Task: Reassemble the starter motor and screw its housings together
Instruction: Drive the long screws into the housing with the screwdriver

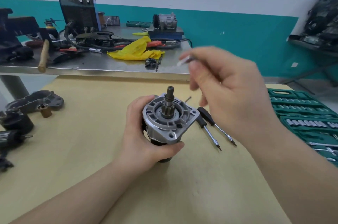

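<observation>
My left hand [144,139] sits low with its fingers and thumb curled in a firm grip, forearm reaching in from the lower left. My right hand [226,92] hovers above and to its right, fingertips pinched, blurred.

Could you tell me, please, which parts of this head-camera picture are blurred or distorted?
Head view: the right hand and the small item it pinches are motion-blurred; the starter motor in the left hand is sharp; wide-angle distortion bends the steel bench edge.
</observation>
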Action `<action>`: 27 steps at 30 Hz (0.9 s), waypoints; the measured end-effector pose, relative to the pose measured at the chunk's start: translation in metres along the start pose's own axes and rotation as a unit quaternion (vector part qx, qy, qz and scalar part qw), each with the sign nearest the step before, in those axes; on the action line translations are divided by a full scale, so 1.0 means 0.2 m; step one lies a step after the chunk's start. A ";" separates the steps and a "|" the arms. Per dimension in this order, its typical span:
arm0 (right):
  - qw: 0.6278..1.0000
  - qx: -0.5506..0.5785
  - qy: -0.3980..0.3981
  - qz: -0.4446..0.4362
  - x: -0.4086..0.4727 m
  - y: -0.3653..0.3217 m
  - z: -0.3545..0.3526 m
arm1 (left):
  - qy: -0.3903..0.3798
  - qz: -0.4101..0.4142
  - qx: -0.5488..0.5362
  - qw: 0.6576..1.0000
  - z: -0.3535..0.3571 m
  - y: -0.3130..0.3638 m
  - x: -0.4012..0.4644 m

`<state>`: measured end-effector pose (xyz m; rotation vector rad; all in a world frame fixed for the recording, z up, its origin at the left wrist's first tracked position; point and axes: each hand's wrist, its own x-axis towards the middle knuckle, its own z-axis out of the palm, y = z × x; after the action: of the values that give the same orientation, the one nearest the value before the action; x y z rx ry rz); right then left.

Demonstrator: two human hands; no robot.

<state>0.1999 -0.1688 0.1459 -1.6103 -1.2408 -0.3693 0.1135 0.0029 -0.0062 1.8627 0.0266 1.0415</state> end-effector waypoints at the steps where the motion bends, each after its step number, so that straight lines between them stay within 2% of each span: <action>1: 1.000 -0.020 -0.020 0.001 -0.04 0.03 -0.01 | -0.006 0.013 0.003 1.000 -0.01 -0.01 0.01; 5: 0.993 -0.051 -0.099 0.047 -0.19 0.15 -0.04 | -0.032 0.027 -0.015 0.999 -0.07 -0.04 0.05; 7: 0.989 -0.073 -0.122 0.028 -0.22 0.19 -0.04 | -0.049 0.017 -0.039 0.998 -0.09 -0.05 0.06; 10: 0.987 -0.083 -0.130 -0.031 -0.21 0.20 -0.01 | -0.082 0.024 -0.059 0.995 -0.11 -0.05 0.07; 16: 0.981 -0.080 -0.147 -0.093 -0.17 0.20 0.02 | -0.122 0.034 -0.078 0.989 -0.12 -0.04 0.08; 27: 0.977 -0.090 -0.154 -0.118 -0.15 0.18 0.04 | -0.107 0.013 -0.087 0.990 -0.13 -0.04 0.09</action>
<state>0.2159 -0.1758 0.1012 -1.7229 -1.6830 -0.3995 0.1114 0.0342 0.0039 1.8075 -0.2087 0.8288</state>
